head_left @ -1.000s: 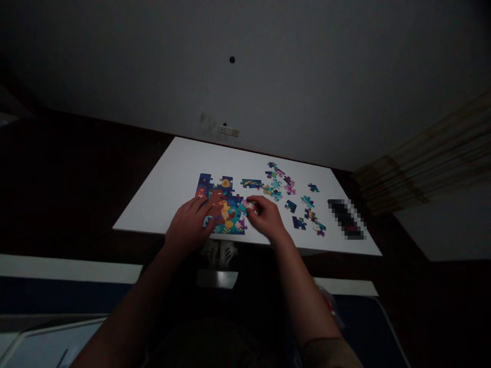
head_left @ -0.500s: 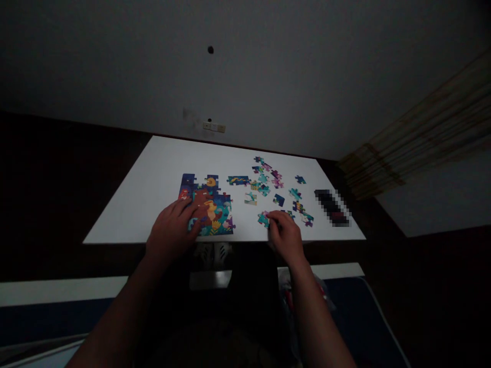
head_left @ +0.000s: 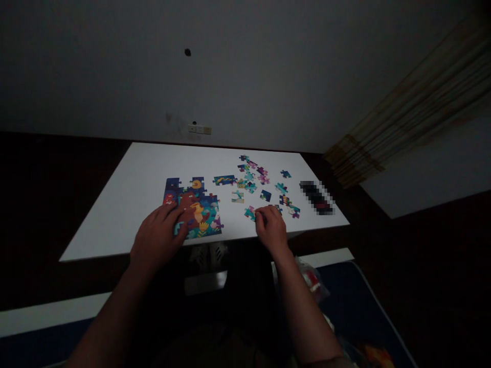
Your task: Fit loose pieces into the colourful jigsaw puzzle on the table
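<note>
A partly joined jigsaw puzzle (head_left: 197, 212) shows a brown animal and sea plants on dark blue. My left hand (head_left: 159, 232) lies over its left side, fingers stretched out and resting flat on the pieces, hiding part of the picture. To the right, my right hand (head_left: 271, 228) has its thumb and fingertips pinched at the edge of a teal and pink puzzle piece (head_left: 250, 212) lying near the table's front edge. Partly behind those fingers another piece (head_left: 277, 208) shows. A pale puzzle piece (head_left: 238, 197) lies between the puzzle and my right hand.
Loose puzzle pieces (head_left: 250, 176) are scattered over the right half of the white table (head_left: 111, 204). A joined dark blue strip (head_left: 225, 180) lies beside the puzzle. A blurred-out dark object (head_left: 317, 198) sits near the right edge. Below is a plastic bag (head_left: 312, 278).
The view has turned, so the table appears shifted left and tilted. My left hand stays on the puzzle, and my right hand stays pinched at the same teal and pink piece.
</note>
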Demonstrator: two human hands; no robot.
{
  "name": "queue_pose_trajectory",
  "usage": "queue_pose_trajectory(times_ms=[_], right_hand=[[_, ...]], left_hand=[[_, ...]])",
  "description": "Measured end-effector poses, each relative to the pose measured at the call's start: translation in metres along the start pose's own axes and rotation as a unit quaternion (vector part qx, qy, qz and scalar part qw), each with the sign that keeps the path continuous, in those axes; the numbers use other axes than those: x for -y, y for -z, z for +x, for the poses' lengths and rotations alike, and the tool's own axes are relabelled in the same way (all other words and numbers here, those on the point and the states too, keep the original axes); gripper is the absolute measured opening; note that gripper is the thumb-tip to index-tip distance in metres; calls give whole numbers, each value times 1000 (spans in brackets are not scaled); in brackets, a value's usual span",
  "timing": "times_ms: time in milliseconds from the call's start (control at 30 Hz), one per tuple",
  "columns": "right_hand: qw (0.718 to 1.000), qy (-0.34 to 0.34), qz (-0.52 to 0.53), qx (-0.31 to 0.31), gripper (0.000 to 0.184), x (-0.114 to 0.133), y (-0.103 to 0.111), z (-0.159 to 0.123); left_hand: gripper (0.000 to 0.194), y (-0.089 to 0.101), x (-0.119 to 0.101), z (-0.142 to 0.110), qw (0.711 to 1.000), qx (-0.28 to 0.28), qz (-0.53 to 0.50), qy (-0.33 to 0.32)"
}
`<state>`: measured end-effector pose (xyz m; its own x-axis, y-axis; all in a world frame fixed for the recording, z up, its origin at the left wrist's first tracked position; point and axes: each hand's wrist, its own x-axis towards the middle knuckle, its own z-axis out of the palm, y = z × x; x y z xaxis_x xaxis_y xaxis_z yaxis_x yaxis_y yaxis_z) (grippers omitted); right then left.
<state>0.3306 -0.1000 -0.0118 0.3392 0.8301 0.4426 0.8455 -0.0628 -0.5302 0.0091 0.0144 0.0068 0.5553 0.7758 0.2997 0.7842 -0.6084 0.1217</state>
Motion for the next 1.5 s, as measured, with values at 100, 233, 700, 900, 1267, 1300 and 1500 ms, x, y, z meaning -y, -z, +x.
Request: queue_pose_trajectory(times_ms=[100, 233, 700, 900, 1267, 1300, 1500], right_hand=[[1000, -1, 17, -15, 23, 1, -1, -5], [997, -39, 9, -64, 26, -7, 14, -8], [990, -94, -95, 41, 45, -109, 78, 14], [996, -89, 8, 16, 32, -101, 88, 25], [971, -94, 197, 97, 33, -1, 48, 6], [970, -78, 200, 111, 31, 11, 37, 7], [981, -48, 138, 132, 40, 42, -30, 27]], left_hand=[[51, 0, -1, 0, 1000, 4, 4, -1], [52, 0, -1, 0, 1000, 4, 2, 5], [54, 5, -9, -2, 999, 22, -14, 41], [52, 5, -10, -2, 998, 15, -23, 59], [49, 7, -12, -5, 998, -1, -36, 46], [48, 8, -12, -6, 998, -5, -38, 40], [44, 17, -12, -14, 998, -31, -53, 20]])
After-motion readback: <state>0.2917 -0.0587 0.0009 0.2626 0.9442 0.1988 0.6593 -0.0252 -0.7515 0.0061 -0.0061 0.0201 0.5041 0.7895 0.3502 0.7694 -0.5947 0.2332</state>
